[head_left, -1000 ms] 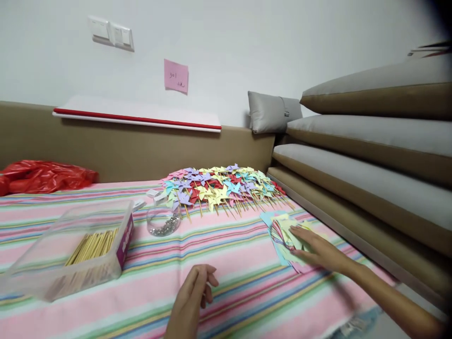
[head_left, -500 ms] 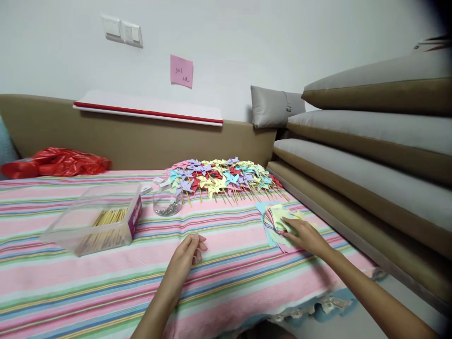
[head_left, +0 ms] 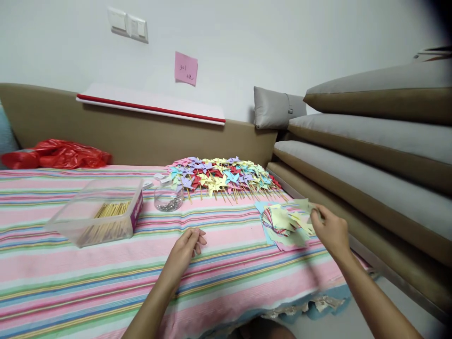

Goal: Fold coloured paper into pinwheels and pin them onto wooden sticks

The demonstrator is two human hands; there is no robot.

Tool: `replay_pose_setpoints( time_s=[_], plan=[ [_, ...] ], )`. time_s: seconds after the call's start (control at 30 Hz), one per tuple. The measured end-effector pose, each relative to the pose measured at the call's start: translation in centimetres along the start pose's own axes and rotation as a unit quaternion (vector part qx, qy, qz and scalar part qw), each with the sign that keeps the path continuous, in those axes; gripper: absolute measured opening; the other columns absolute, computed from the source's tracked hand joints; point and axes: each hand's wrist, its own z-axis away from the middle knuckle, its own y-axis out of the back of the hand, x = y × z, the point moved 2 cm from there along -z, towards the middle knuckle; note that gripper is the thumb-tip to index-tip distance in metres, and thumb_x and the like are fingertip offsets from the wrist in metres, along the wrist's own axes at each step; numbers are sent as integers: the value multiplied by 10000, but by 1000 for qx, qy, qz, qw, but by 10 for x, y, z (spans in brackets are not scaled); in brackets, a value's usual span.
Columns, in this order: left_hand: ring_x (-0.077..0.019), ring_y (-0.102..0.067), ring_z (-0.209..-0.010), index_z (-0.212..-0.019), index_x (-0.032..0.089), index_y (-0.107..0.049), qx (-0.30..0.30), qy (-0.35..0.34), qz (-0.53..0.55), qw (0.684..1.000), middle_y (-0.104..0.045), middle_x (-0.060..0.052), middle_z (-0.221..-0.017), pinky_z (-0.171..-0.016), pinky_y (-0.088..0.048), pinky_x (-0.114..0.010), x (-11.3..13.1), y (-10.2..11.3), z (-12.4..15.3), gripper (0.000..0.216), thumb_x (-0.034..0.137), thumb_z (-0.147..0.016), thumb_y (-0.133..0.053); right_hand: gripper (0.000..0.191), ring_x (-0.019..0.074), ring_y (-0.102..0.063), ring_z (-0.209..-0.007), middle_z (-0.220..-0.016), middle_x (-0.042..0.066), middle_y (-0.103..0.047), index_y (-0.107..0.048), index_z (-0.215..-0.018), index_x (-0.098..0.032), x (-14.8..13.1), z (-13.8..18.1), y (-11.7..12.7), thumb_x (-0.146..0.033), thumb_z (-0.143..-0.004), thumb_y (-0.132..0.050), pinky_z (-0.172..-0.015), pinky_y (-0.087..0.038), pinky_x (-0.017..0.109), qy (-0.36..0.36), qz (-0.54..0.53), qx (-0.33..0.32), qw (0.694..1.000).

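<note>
My right hand (head_left: 330, 230) pinches a pale yellow-green paper piece (head_left: 304, 205) and holds it just above the right edge of a stack of coloured paper squares (head_left: 282, 225). My left hand (head_left: 185, 252) rests on the striped cloth (head_left: 106, 273) near the front middle, its fingers curled loosely with nothing visible in them. A heap of finished paper pinwheels on sticks (head_left: 221, 176) lies beyond the stack.
A clear plastic box of wooden sticks (head_left: 102, 217) sits at the left, a small clear jar of metal pins (head_left: 168, 200) beside it. A red plastic bag (head_left: 56, 154) lies at the far left. Stacked cushions (head_left: 370, 155) border the right side.
My right hand left the top of the paper stack and lifted one pale sheet up and to the right. My left hand barely moved. The view shifted slightly.
</note>
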Motion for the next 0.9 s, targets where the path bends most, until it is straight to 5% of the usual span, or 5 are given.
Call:
replay_pose_setpoints(
  time_s=[0.27, 0.37, 0.47, 0.67, 0.9],
  plan=[
    [-265, -666, -1124, -1154, 195, -653, -20, 27, 42, 999, -676, -144, -1302, -931, -502, -365, 3, -11, 12, 535, 643, -862, -630, 442, 242, -733, -830, -1010, 67, -786, -696, -1119, -203, -157, 72, -70, -571, -929, -541, -709, -579, 336, -24, -343, -134, 930],
    [-273, -647, -1197, -1270, 212, -637, -31, 27, 131, 991, -634, -127, -1402, -1024, -487, -399, 3, -10, 14, 539, 601, -898, -622, 412, 262, -745, -876, -1010, 62, -793, -691, -1120, -209, -204, 98, -107, -509, -839, -722, -782, -583, 371, -123, -573, -279, 761],
    [-265, -693, -1107, -1299, 200, -637, -28, 2, 173, 985, -716, -115, -1278, -1001, -512, -396, 4, -6, 10, 535, 487, -858, -730, 416, 275, -742, -943, -1016, 56, -795, -708, -1087, -210, -219, 113, -126, -475, -782, -805, -843, -575, 386, -156, -632, -330, 684],
    [-244, -737, -922, -1115, 139, -718, 43, -3, 166, 985, -796, -86, -993, -876, -555, -340, -6, -1, -3, 467, 422, -760, -830, 425, 268, -729, -988, -1072, 58, -785, -696, -1134, -231, -203, 124, -139, -461, -794, -807, -867, -568, 382, -180, -623, -346, 678],
    [-206, -729, -889, -1243, 163, -648, 110, -18, 191, 975, -787, -80, -1021, -780, -555, -286, -13, -6, 4, 529, 432, -809, -787, 545, 209, -710, -843, -944, 38, -763, -646, -1271, -229, -179, 129, -133, -463, -804, -800, -808, -600, 368, -173, -541, -308, 764]
  ],
)
